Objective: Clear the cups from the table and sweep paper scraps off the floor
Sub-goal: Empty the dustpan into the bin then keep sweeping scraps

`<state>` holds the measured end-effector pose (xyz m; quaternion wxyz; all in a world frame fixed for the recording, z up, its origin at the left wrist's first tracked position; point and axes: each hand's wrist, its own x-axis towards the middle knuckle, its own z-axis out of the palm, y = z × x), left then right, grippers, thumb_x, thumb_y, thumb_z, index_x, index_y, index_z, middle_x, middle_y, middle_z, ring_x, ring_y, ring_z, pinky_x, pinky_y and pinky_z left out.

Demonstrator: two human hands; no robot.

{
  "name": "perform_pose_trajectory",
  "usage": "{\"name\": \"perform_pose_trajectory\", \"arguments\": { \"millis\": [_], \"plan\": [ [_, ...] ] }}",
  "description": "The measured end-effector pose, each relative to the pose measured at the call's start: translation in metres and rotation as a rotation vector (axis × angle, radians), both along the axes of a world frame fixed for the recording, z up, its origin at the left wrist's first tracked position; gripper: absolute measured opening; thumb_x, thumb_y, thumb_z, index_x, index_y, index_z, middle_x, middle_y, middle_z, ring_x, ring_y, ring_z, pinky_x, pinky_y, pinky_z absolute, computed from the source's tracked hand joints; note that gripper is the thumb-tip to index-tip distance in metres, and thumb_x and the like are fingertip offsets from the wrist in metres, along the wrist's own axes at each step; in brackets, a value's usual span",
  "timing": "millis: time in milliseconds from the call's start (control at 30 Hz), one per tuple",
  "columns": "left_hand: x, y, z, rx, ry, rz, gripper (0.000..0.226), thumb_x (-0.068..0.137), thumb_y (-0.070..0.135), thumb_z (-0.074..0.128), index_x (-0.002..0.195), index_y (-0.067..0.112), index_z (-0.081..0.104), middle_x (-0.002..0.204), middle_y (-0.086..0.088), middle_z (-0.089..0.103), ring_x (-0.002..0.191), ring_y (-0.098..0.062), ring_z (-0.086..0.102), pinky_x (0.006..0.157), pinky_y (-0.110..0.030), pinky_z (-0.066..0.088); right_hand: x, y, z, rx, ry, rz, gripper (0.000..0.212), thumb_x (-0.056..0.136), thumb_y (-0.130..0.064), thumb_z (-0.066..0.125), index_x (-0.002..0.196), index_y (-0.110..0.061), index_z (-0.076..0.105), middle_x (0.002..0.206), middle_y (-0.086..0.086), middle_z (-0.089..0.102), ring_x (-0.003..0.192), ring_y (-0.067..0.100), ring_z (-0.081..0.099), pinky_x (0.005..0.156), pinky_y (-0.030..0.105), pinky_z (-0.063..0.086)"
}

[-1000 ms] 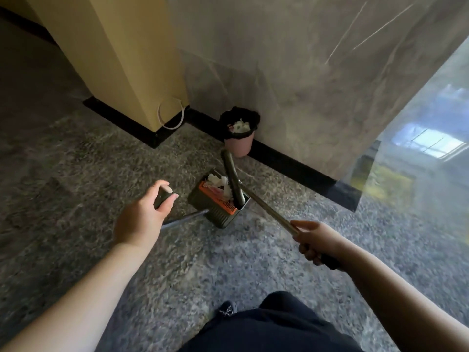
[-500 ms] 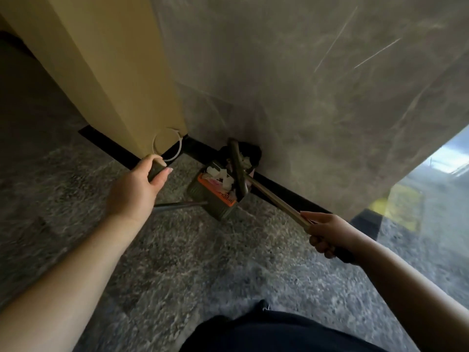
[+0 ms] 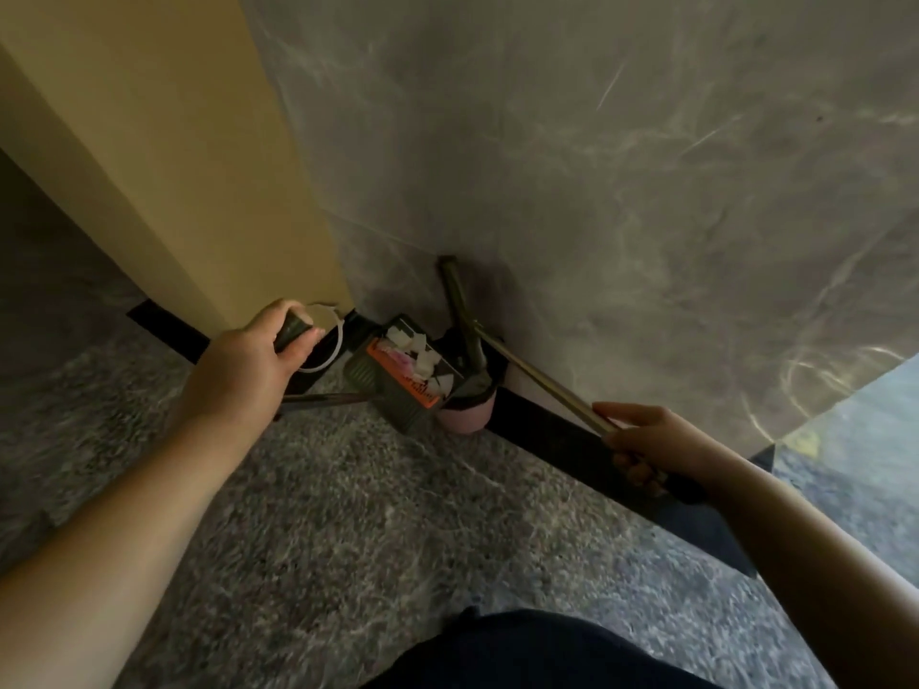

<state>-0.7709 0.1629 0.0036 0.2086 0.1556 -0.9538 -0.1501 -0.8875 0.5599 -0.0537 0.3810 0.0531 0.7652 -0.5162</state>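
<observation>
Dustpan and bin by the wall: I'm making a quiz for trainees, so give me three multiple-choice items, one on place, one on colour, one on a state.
1. Where is the dustpan?
A. beside the bin
B. by the person's feet
C. on a table

2. What colour are the paper scraps?
A. blue
B. white
C. black

3. What is the right hand doing?
A. hanging free
B. pressing the wall
C. gripping the broom handle

Answers: 1 A, it is tipped at the bin by the wall; 2 B, pale pieces fill the pan; 3 C, fingers curl round the handle.

Bare forearms without sleeves; dark navy trousers [image 3: 537, 653] cover the legs.
</observation>
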Motion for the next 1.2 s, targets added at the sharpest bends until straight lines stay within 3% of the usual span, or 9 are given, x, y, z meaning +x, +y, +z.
{"name": "perform_pose_trajectory", "arguments": {
  "millis": [67, 200, 300, 533, 700, 933, 1200],
  "plan": [
    [-0.019, -0.003, 0.005, -0.008, -0.018, 0.001, 0.024, 0.092, 0.055, 0.05, 0.098, 0.032, 0.051, 0.048, 0.005, 0.044, 0.04, -0.009, 0.044, 0.034, -0.023, 0.03, -0.015, -0.003, 0.0, -0.005, 0.002, -0.012, 0.053, 0.095, -0.005, 0.051, 0.143, -0.025, 0.043, 0.048, 0.002, 0.05, 0.034, 0.009, 0.04, 0.033, 0.017, 0.032],
    [-0.055, 0.0, 0.022, 0.021, -0.1, -0.004, 0.051, 0.084, 0.066, 0.039, 0.111, 0.025, 0.054, 0.061, -0.01, 0.055, 0.055, -0.032, 0.056, 0.049, -0.044, 0.051, -0.041, -0.005, 0.0, 0.024, 0.019, 0.03, 0.053, 0.095, -0.005, 0.052, 0.144, -0.024, 0.041, 0.048, 0.001, 0.051, 0.035, 0.009, 0.042, 0.034, 0.018, 0.034],
    [-0.084, 0.013, 0.035, -0.023, -0.113, -0.014, 0.052, 0.086, 0.062, 0.043, 0.113, 0.02, 0.057, 0.066, -0.015, 0.06, 0.059, -0.035, 0.059, 0.053, -0.049, 0.053, -0.063, -0.004, -0.005, 0.015, -0.004, 0.051, 0.054, 0.095, -0.004, 0.051, 0.144, -0.022, 0.04, 0.047, 0.002, 0.049, 0.034, 0.009, 0.041, 0.034, 0.017, 0.033],
    [-0.141, 0.06, 0.052, -0.119, -0.196, -0.043, 0.047, 0.09, 0.056, 0.05, 0.123, 0.023, 0.056, 0.075, -0.011, 0.064, 0.064, -0.032, 0.061, 0.055, -0.044, 0.054, -0.112, 0.019, -0.006, 0.0, -0.027, 0.138, 0.037, 0.096, -0.002, 0.046, 0.118, -0.031, 0.053, 0.053, 0.007, 0.044, 0.032, 0.009, 0.038, 0.032, 0.016, 0.031],
    [-0.175, 0.09, 0.057, -0.185, -0.24, -0.02, 0.043, 0.091, 0.054, 0.053, 0.125, 0.028, 0.056, 0.072, -0.009, 0.064, 0.059, -0.028, 0.059, 0.051, -0.034, 0.049, -0.153, 0.056, 0.007, 0.071, 0.011, 0.273, 0.048, 0.096, -0.002, 0.044, 0.137, -0.028, 0.048, 0.058, 0.009, 0.044, 0.038, 0.01, 0.039, 0.034, 0.02, 0.033],
    [-0.225, 0.133, 0.063, -0.367, -0.289, -0.077, 0.044, 0.091, 0.055, 0.05, 0.123, 0.027, 0.056, 0.058, -0.002, 0.052, 0.044, -0.021, 0.046, 0.041, -0.024, 0.035, -0.187, 0.104, 0.012, 0.078, 0.017, 0.426, 0.048, 0.097, 0.001, 0.041, 0.138, -0.021, 0.047, 0.061, 0.009, 0.044, 0.046, 0.012, 0.04, 0.041, 0.022, 0.035],
    [-0.277, 0.167, 0.073, -0.499, -0.316, -0.23, 0.068, 0.079, 0.07, 0.025, 0.122, 0.026, 0.055, 0.053, 0.007, 0.041, 0.042, -0.01, 0.039, 0.039, -0.022, 0.025, -0.213, 0.126, 0.006, 0.036, -0.028, 0.456, 0.053, 0.096, 0.003, 0.039, 0.144, -0.02, 0.041, 0.059, 0.008, 0.04, 0.042, 0.01, 0.036, 0.035, 0.019, 0.032]
  ]
}}
